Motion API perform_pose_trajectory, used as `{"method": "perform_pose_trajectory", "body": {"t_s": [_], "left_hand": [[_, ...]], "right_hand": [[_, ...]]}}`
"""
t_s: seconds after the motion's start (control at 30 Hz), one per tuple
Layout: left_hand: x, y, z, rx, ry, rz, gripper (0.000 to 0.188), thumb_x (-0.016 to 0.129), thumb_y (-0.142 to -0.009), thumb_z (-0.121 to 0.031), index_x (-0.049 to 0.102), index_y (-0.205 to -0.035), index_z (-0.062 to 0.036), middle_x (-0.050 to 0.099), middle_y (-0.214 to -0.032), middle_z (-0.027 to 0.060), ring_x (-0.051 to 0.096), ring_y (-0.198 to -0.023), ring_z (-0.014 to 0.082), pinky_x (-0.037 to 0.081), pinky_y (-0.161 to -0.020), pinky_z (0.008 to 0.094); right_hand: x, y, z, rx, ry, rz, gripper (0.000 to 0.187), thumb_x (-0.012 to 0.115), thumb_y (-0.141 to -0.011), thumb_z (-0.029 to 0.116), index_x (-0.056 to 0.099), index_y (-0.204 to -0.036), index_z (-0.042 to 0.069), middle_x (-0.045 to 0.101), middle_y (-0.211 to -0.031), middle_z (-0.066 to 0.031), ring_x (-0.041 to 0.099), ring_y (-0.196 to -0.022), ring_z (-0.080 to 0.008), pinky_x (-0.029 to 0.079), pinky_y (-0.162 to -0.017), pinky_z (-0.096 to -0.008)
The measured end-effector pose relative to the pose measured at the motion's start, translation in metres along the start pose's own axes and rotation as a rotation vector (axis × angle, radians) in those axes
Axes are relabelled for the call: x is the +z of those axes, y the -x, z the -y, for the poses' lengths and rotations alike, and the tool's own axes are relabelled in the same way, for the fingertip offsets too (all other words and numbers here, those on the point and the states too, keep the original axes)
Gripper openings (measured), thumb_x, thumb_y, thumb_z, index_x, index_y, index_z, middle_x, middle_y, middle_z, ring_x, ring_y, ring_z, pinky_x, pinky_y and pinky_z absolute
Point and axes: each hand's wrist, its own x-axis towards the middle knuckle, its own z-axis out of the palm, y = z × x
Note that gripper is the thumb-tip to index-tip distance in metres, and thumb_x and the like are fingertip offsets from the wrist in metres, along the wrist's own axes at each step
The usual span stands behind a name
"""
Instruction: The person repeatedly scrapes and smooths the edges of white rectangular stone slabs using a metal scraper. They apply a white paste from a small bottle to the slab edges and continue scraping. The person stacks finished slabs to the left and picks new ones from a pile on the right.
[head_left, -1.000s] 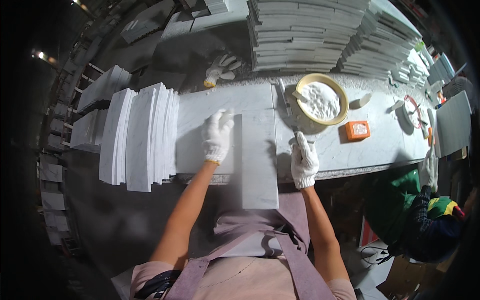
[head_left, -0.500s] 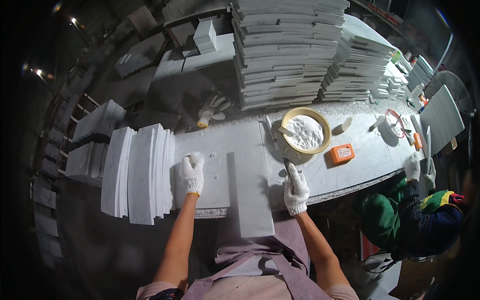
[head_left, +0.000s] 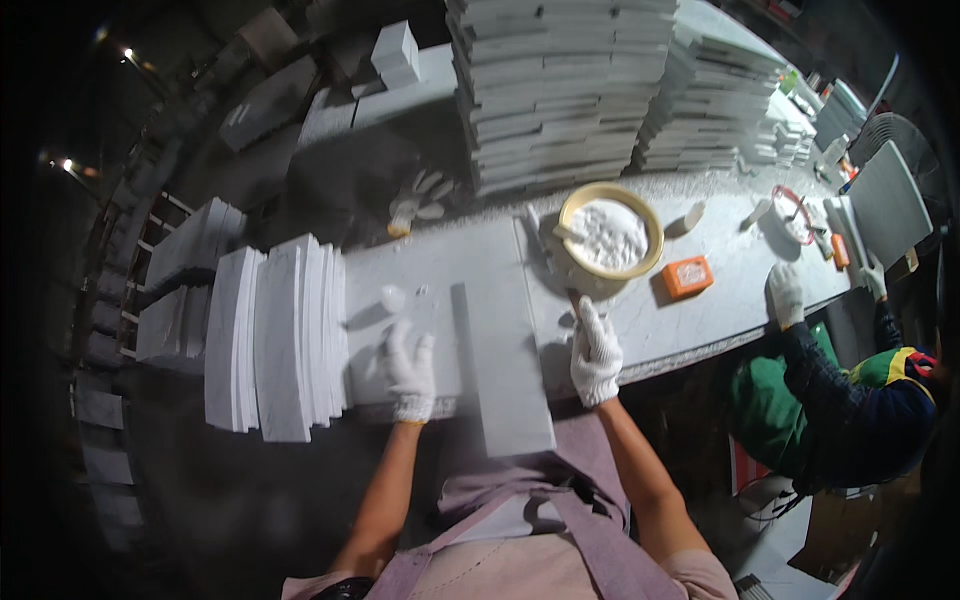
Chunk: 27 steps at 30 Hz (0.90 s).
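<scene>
My left hand point(head_left: 410, 375), in a white knit glove, is open over the worktable, fingers spread and holding nothing. Just beyond its fingertips a small whitish translucent lump point(head_left: 393, 298) lies on the table. My right hand point(head_left: 597, 358), gloved too, is closed around a thin tool, seemingly a putty knife point(head_left: 574, 298), whose dark tip points away from me. Between my hands a long grey-white stone slab point(head_left: 505, 370) lies with its near end jutting over the table edge. Beyond my right hand stands a yellow bowl point(head_left: 622, 273) of white powder or paste.
An orange box point(head_left: 687, 278) and a small pale bottle point(head_left: 694, 216) stand right of the bowl. Upright slabs point(head_left: 282, 345) line the left; a tall stack point(head_left: 565, 95) rises behind. A spare glove point(head_left: 415, 207) lies at the back. A co-worker point(head_left: 840, 400) works at right.
My left hand has let go of the whitish lump and moved nearer and to the right, fingers now spread. My right hand still holds the tool. The co-worker's hands have moved.
</scene>
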Motion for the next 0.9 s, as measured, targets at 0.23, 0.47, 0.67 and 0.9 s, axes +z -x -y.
{"method": "perform_pose_trajectory", "body": {"t_s": [0.23,0.47,0.67,0.9], "left_hand": [[0.015,-0.003,-0.047,0.012,-0.002,0.344,0.026,0.073,-0.098,-0.029,0.073,-0.113,-0.0088,0.074,-0.114,0.0117,0.066,-0.111,0.0339,0.051,-0.099,0.0452],[0.062,-0.047,-0.045,0.411,-0.181,0.401,0.046,0.082,-0.086,-0.037,0.067,-0.123,-0.0138,0.066,-0.127,0.0065,0.06,-0.122,0.0307,0.046,-0.105,0.0473],[0.093,-0.064,-0.036,0.507,-0.24,0.525,0.076,0.087,-0.075,-0.046,0.059,-0.14,-0.0178,0.055,-0.143,0.0088,0.05,-0.136,0.0325,0.042,-0.114,0.0475],[0.121,-0.086,-0.035,0.33,-0.322,0.689,0.074,0.077,-0.086,-0.058,0.058,-0.144,-0.0165,0.053,-0.152,0.0112,0.044,-0.145,0.0346,0.037,-0.121,0.0486]], "right_hand": [[0.005,0.009,-0.008,0.063,0.153,0.04,0.064,0.062,-0.086,-0.011,0.058,-0.147,0.007,0.074,-0.105,-0.0069,0.07,-0.092,-0.0266,0.058,-0.08,-0.0371],[0.009,0.009,-0.009,0.067,0.163,0.039,0.062,0.063,-0.086,-0.009,0.061,-0.145,0.009,0.074,-0.1,-0.0056,0.07,-0.087,-0.0265,0.059,-0.076,-0.0376],[0.012,0.011,-0.014,0.077,0.207,0.037,0.052,0.064,-0.091,-0.004,0.063,-0.141,0.014,0.074,-0.098,-0.0068,0.071,-0.085,-0.0258,0.058,-0.071,-0.0368],[0.014,0.011,-0.015,0.079,0.193,0.079,0.049,0.061,-0.097,-0.004,0.064,-0.145,0.007,0.07,-0.091,-0.0123,0.068,-0.077,-0.0248,0.056,-0.072,-0.0349]]}}
